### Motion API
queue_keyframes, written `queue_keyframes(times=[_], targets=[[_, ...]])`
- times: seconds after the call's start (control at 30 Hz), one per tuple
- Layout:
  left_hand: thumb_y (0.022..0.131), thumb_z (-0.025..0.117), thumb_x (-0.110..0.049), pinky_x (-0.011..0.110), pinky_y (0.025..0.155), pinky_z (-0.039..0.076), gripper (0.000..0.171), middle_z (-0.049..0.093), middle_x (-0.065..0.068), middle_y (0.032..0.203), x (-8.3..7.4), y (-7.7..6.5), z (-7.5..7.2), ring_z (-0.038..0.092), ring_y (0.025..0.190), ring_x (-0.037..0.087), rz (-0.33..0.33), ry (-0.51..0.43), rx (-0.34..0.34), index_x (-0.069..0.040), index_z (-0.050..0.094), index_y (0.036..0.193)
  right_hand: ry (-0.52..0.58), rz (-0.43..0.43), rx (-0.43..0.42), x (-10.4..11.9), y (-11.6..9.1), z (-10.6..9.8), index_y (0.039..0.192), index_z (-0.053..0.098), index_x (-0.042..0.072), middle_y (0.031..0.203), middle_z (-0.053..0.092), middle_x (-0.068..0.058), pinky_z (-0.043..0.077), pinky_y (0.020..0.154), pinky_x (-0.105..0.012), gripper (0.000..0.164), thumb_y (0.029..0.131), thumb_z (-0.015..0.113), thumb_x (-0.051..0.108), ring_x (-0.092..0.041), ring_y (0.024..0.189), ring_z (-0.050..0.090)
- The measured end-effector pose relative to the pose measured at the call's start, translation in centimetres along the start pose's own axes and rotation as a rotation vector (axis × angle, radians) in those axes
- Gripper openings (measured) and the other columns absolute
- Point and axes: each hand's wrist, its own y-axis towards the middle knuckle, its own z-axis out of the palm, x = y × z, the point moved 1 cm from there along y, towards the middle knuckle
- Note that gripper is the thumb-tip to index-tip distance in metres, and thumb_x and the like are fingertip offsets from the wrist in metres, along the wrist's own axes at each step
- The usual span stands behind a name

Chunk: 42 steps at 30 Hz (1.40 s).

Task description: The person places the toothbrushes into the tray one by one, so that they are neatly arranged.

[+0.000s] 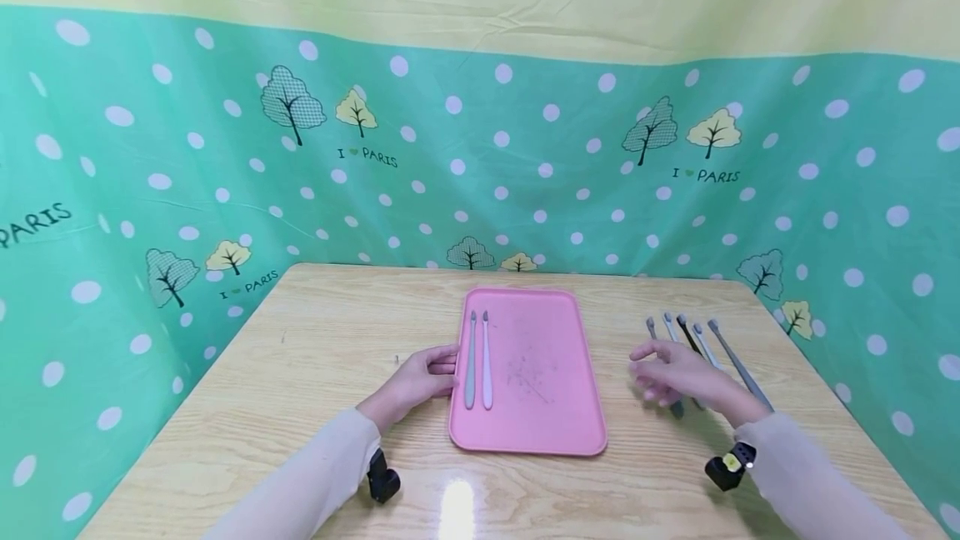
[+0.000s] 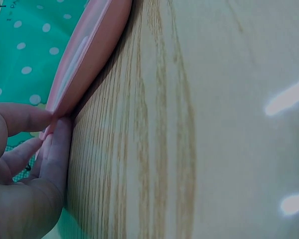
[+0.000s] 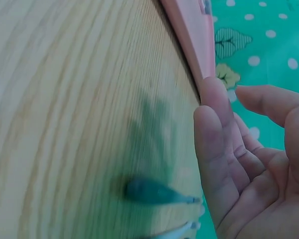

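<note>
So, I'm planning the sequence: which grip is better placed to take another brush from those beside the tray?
Right, most likely: the right grip hovers empty over the brushes, fingers apart, while the left grip holds the tray by the edge farther from them.
</note>
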Motion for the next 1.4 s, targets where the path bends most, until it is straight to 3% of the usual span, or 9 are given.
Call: queue_keyframes(times=[0.37, 0.57, 1.17, 1.4], targets=[[0.092, 0.064, 0.005, 0.031, 0.090, 0.060, 0.061, 0.055, 0.021, 0.134, 0.0, 0.0, 0.1, 0.058, 0.121, 0.032, -0.007, 0.004, -0.007, 0.004, 0.041, 0.149, -0.056, 0.038, -0.071, -1.8, -1.3, -2.1, 0.132, 0.048, -0.011, 0.087, 0.066, -0.011, 0.060, 0.055, -0.031, 0.047, 0.100, 0.062, 0.020, -0.019, 0.066, 0.065], [0.092, 0.065, 0.005, 0.032, 0.090, 0.060, 0.061, 0.056, 0.021, 0.133, 0.0, -0.1, 0.1, 0.058, 0.120, 0.033, -0.001, 0.005, -0.010, 0.005, 0.042, 0.148, -0.105, 0.060, -0.106, -2.6, -1.7, -2.9, 0.133, 0.046, -0.013, 0.073, 0.062, -0.010, 0.058, 0.052, -0.030, 0.050, 0.098, 0.064, 0.018, -0.020, 0.059, 0.061], [0.091, 0.066, 0.006, 0.033, 0.090, 0.060, 0.061, 0.056, 0.021, 0.132, -0.1, -0.1, 0.2, 0.058, 0.119, 0.033, 0.004, 0.002, -0.018, 0.006, 0.042, 0.147, -0.312, 0.109, -0.196, -3.6, -1.8, -2.4, 0.123, 0.055, -0.010, 0.067, 0.063, -0.008, 0.061, 0.053, -0.032, 0.047, 0.092, 0.073, 0.022, -0.020, 0.057, 0.064], [0.092, 0.065, 0.006, 0.033, 0.090, 0.060, 0.061, 0.056, 0.021, 0.132, 0.0, -0.1, 0.0, 0.058, 0.119, 0.033, 0.007, -0.012, -0.014, 0.005, 0.042, 0.148, -0.301, 0.107, -0.193, -3.4, -1.8, -2.1, 0.123, 0.055, -0.011, 0.066, 0.063, -0.008, 0.061, 0.052, -0.033, 0.047, 0.092, 0.072, 0.020, -0.020, 0.056, 0.064]])
